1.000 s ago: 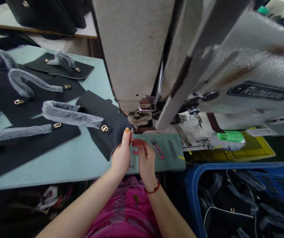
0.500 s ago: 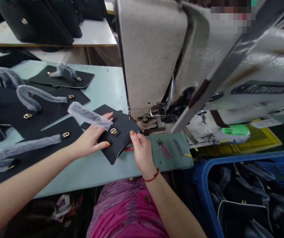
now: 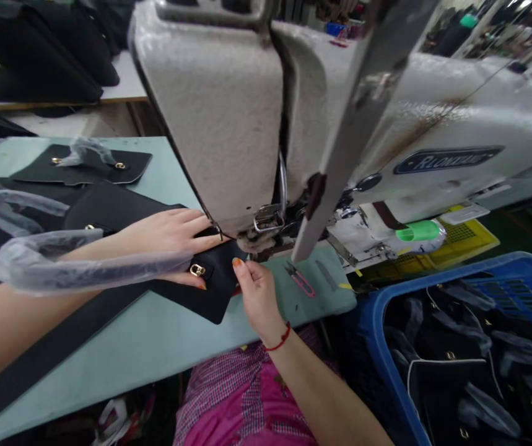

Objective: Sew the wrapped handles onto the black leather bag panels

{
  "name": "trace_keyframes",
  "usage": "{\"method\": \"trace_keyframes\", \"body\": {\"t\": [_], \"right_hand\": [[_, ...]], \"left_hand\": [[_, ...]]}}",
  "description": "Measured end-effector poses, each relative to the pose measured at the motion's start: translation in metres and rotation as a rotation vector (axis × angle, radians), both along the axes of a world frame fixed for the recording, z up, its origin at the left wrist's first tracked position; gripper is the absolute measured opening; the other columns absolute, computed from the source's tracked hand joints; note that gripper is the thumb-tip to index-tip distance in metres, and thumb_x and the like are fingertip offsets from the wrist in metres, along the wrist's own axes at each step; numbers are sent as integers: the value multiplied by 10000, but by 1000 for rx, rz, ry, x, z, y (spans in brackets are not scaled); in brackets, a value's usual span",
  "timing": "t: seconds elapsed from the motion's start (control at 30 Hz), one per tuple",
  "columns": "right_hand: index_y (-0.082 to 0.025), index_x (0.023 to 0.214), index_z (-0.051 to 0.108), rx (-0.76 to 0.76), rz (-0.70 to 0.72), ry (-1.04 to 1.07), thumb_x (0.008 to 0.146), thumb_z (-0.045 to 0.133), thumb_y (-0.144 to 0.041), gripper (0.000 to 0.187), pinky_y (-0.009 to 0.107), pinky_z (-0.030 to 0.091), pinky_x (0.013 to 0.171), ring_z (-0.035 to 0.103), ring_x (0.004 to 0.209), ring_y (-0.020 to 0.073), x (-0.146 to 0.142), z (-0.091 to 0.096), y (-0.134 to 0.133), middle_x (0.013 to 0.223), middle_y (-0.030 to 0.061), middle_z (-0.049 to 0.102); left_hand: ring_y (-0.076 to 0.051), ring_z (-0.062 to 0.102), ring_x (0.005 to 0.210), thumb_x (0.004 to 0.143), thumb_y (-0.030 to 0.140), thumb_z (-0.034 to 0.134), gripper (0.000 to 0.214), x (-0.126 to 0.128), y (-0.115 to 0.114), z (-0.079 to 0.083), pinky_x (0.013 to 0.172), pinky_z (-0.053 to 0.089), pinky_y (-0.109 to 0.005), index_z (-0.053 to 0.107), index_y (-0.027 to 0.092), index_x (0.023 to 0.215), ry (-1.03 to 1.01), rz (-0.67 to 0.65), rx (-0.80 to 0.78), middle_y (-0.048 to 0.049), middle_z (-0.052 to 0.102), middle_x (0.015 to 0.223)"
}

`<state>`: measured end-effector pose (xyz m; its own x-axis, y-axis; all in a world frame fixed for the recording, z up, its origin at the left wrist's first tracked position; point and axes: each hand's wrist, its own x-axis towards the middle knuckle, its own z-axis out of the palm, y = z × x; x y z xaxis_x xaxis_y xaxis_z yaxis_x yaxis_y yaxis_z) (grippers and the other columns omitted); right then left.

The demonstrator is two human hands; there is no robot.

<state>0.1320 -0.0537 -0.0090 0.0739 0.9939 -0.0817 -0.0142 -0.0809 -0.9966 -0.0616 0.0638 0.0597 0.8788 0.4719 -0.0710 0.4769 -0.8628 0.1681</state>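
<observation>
A black bag panel lies on the pale green table under the head of the sewing machine. My left hand rests flat on it, fingers stretched towards the needle area and thumb beside a gold buckle. The plastic-wrapped handle fixed at that buckle lies across my left wrist. At the panel's near right corner, my right hand pinches the edge between thumb and fingers, close to the presser foot. The stitching point itself is hidden behind the machine head.
More black panels with wrapped handles lie on the left, one panel farther back. Pink thread snips lie right of my right hand. A blue basket of black pieces stands at right. Black bags stand on a back table.
My left hand has slid forward over the panel, closer to the machine. The panel has turned and its wrapped handle now crosses my wrist. My right hand keeps its pinch. The view has shifted.
</observation>
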Motion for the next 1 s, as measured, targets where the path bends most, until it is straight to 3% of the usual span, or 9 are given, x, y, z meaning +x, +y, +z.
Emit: {"method": "trace_keyframes", "body": {"t": [0.2, 0.33, 0.67, 0.87, 1.0], "right_hand": [[-192, 570, 326, -21, 70, -52, 904, 489, -466, 461, 237, 209, 493, 276, 544, 91, 14, 9, 1, 571, -36, 291], [-191, 559, 339, -40, 150, -80, 887, 496, -481, 465, 237, 218, 494, 285, 540, 91, 26, 11, 3, 570, -33, 298], [-191, 565, 386, -67, 345, -88, 866, 531, -514, 465, 232, 217, 489, 279, 542, 93, 57, 16, 20, 573, -34, 306], [-188, 591, 388, -35, 370, -117, 906, 503, -511, 466, 235, 229, 504, 272, 559, 94, 63, 23, 27, 606, -34, 305], [-188, 609, 382, 39, 361, -213, 931, 500, -471, 445, 237, 250, 529, 316, 571, 98, 72, 26, 7, 613, -38, 318]], "left_hand": [[-351, 590, 997, 733, 733, 554, 735, 6, -25, -1, 901, 453, -496, 614, 211, 1247, 18, 73, 50, -167, 616, 1116], [-364, 587, 1011, 719, 756, 533, 717, 9, -41, -9, 902, 453, -498, 632, 238, 1204, 7, 188, 35, -158, 617, 1103], [-378, 558, 1071, 776, 771, 445, 823, 35, -89, -15, 933, 446, -509, 529, 170, 1331, -3, 442, 143, -187, 594, 1134], [-378, 516, 1150, 779, 764, 452, 830, 47, -98, -15, 985, 406, -489, 502, 170, 1357, -42, 549, 151, -197, 572, 1222], [-378, 503, 1152, 773, 769, 453, 846, 46, -96, -16, 980, 403, -486, 488, 178, 1376, -24, 546, 188, -199, 560, 1243]]}}
